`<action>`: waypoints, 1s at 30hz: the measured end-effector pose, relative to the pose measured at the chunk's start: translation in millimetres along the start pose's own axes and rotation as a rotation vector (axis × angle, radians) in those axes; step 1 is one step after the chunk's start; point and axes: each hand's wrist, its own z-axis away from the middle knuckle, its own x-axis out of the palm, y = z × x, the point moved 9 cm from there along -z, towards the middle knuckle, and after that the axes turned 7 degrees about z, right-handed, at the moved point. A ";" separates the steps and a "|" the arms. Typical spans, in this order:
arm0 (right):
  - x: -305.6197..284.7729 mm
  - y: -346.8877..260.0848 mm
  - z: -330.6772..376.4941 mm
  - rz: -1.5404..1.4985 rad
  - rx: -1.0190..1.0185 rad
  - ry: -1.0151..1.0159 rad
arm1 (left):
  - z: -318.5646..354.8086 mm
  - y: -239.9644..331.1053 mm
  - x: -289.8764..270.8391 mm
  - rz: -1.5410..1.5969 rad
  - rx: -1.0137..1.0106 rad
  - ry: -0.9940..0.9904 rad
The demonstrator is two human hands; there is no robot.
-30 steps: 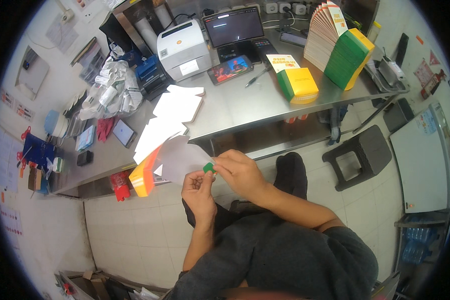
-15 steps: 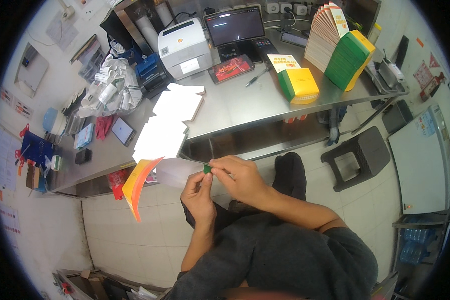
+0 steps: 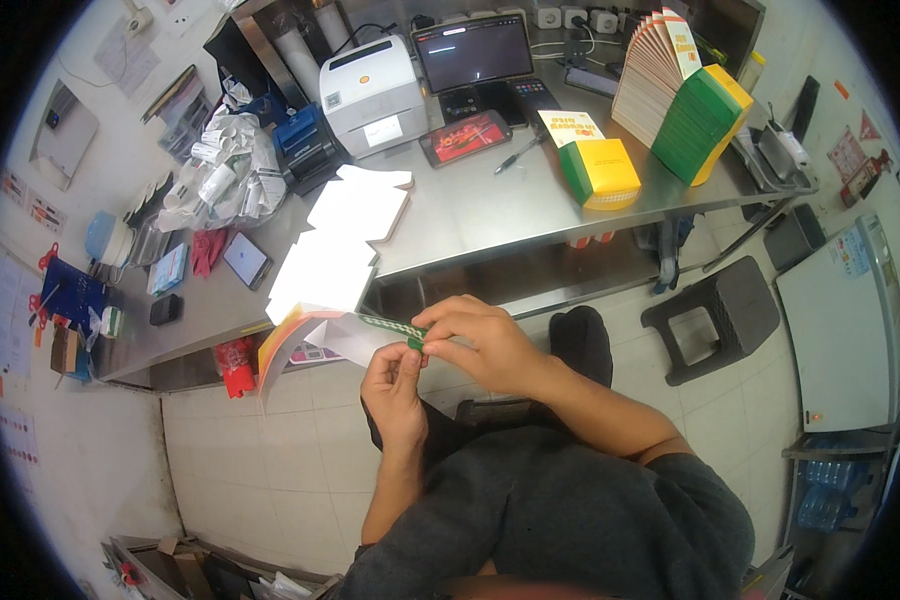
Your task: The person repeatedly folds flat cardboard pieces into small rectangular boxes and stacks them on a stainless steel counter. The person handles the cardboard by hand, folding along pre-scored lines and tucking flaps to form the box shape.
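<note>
I see card (image 3: 342, 338) at the front of bench (image 3: 450, 215) | left hand (image 3: 395, 385), right hand (image 3: 478, 340): fingers clamped on its green end | step: folding, I judge | next: calls for steady pinching

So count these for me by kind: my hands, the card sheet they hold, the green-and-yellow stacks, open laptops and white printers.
Hands: 2, left hand and right hand
Card sheet: 1
Green-and-yellow stacks: 2, smaller stack and larger stack
Open laptop: 1
White printer: 1
Total: 7
</note>
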 end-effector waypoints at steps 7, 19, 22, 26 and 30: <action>-0.6 1.4 -1.7 -0.134 0.060 -0.015 | -1.4 -4.1 -0.7 0.099 -0.038 -0.038; 6.9 -4.0 3.2 0.014 0.043 -0.104 | 2.0 -17.8 -0.8 0.321 -0.159 -0.028; 6.0 -7.0 2.9 0.036 0.008 -0.091 | 2.5 -18.4 0.7 0.300 -0.177 -0.028; 4.5 -8.6 6.4 0.014 0.007 -0.061 | 3.6 -15.9 -2.2 0.292 -0.162 -0.018; 3.1 -5.7 9.5 -0.050 0.072 -0.011 | 3.9 -8.1 -3.8 0.270 -0.091 -0.025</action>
